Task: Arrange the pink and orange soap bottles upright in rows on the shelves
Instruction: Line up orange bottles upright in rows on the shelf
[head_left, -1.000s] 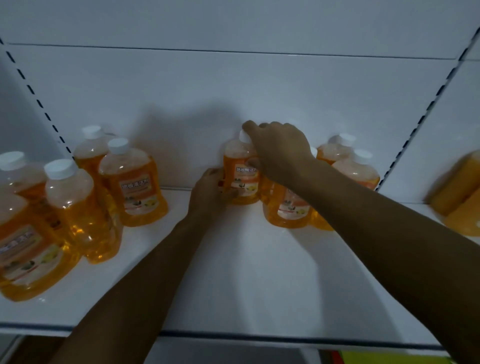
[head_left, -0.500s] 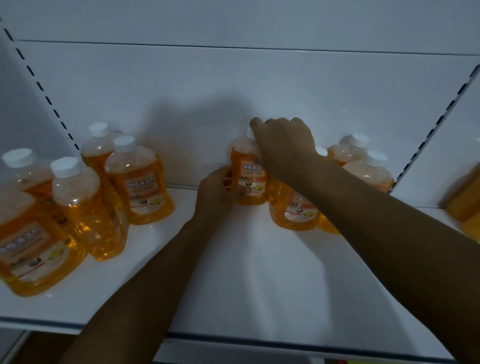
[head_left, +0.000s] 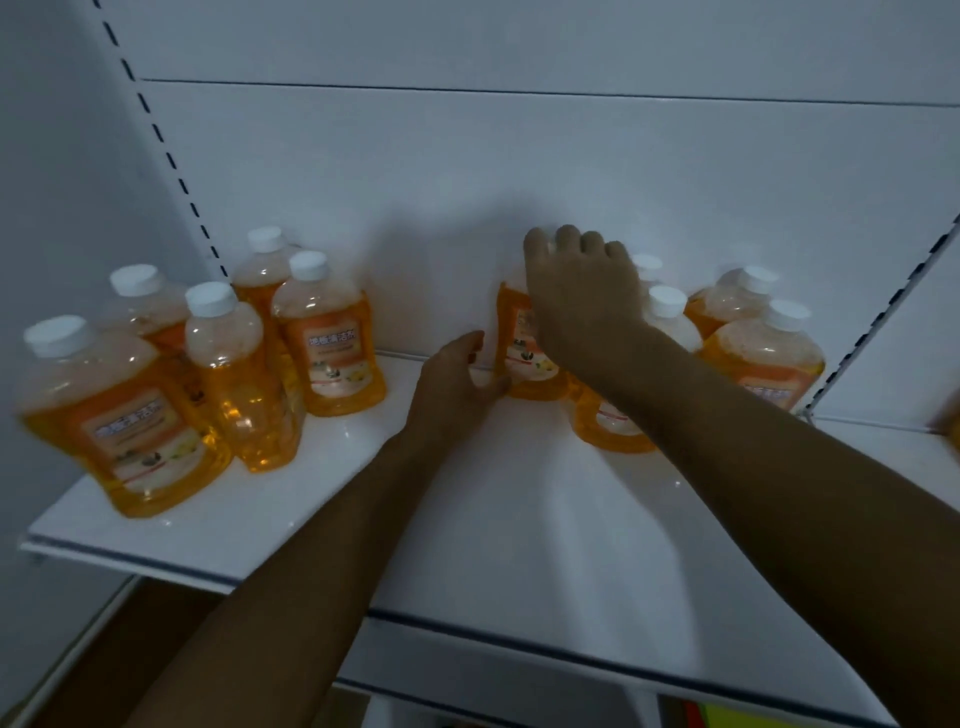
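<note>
An orange soap bottle stands upright at the back of the white shelf, near the middle. My right hand reaches over it from above, fingers curled round its top, hiding the cap. My left hand lies low beside the bottle's left side with loosely curved fingers, its thumb close to the base; I cannot tell whether it touches. Several orange bottles with white caps stand in a group on the left, the nearest leaning. More stand on the right, and one is partly hidden under my right forearm.
A white back panel closes the shelf behind. Slotted uprights run at the left and right. The shelf's front edge has a dark strip. Bare shelf lies between the two bottle groups. An orange object shows at the far right edge.
My left hand has eased back from the middle bottle's side to just beside its base. The right hand stays over the bottle's top. The view has shifted right, showing more of the left group.
</note>
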